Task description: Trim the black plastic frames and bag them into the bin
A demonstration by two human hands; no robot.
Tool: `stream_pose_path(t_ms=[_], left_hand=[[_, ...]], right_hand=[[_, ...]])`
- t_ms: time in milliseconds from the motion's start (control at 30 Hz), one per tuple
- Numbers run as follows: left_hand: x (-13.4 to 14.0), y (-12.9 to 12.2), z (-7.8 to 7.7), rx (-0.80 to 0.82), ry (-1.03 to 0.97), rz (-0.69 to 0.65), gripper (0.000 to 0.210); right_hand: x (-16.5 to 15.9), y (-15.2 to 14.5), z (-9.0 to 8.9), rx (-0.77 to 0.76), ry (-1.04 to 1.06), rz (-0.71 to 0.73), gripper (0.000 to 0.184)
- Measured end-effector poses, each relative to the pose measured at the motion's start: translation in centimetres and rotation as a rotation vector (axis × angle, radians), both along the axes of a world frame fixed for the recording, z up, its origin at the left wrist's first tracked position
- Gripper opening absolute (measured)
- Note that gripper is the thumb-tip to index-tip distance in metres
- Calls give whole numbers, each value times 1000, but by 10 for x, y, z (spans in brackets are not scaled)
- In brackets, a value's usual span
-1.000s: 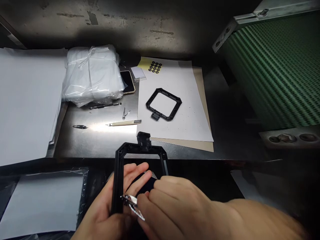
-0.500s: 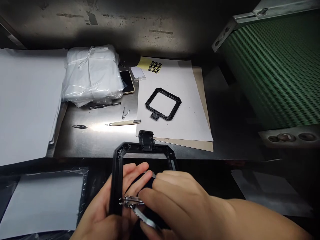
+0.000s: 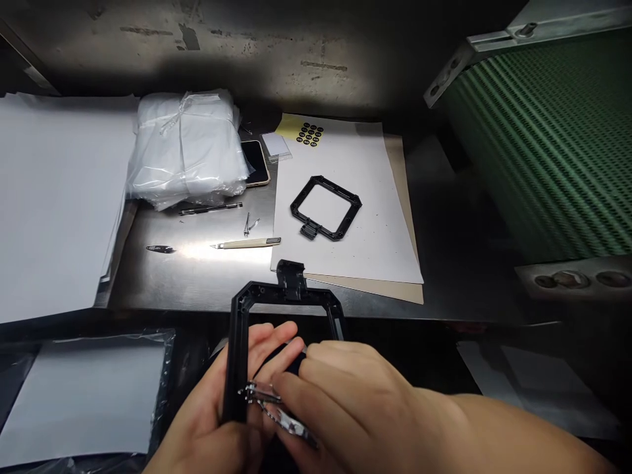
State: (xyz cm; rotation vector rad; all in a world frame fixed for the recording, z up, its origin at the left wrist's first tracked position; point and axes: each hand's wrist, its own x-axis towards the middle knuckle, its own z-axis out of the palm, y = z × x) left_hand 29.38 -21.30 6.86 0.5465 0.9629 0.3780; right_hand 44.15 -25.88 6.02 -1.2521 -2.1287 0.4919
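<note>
Left hand (image 3: 217, 421): I have it wrapped round the left bar of the black plastic frame (image 3: 237, 355), held upright at 6 o'clock, just off the worktop (image 3: 197, 276) edge.
Right hand (image 3: 345, 401): pinching a small shiny metal nipper (image 3: 269, 403) against that bar.
Change: since a second ago the frame has tilted slightly and the nipper sits flatter on the bar; trimming looks under way.
Textures: matte ribbed frame, brushed steel worktop.
Spare frame (image 3: 326, 207): flat on white paper (image 3: 375, 243), 12 o'clock.
</note>
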Motion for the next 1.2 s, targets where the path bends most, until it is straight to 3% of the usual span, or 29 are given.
stream_pose_path(t_ms=[100, 267, 400, 467, 567, 667, 733, 833, 1000, 1200], left_hand=[[-2, 1, -5, -47, -75, 16, 43], [-1, -2, -15, -121, -192, 103, 44], [2, -5, -12, -129, -183, 151, 39], [2, -4, -9, -196, -236, 157, 43], [-1, -2, -9, -258, -271, 177, 42], [-3, 0, -9, -213, -197, 95, 37], [-1, 0, -8, -192, -141, 67, 36], [2, 0, -2, -166, -74, 81, 35], [0, 1, 4, -94, -1, -7, 43], [-4, -1, -8, -82, -33, -34, 49]], right_hand=[[-2, -3, -1, 1, -29, -34, 31], [-1, 1, -5, 53, 40, 55, 24], [12, 7, -1, -422, 395, 113, 13], [19, 9, 1, -506, 518, 64, 8], [23, 9, 3, -313, 438, -24, 14], [17, 6, 3, -116, 263, 26, 12], [11, 6, 2, 14, 196, -25, 7], [5, 8, 1, 127, 114, -65, 15], [4, 10, 5, 111, 15, 1, 15], [-2, 2, 14, -138, -103, 23, 27]])
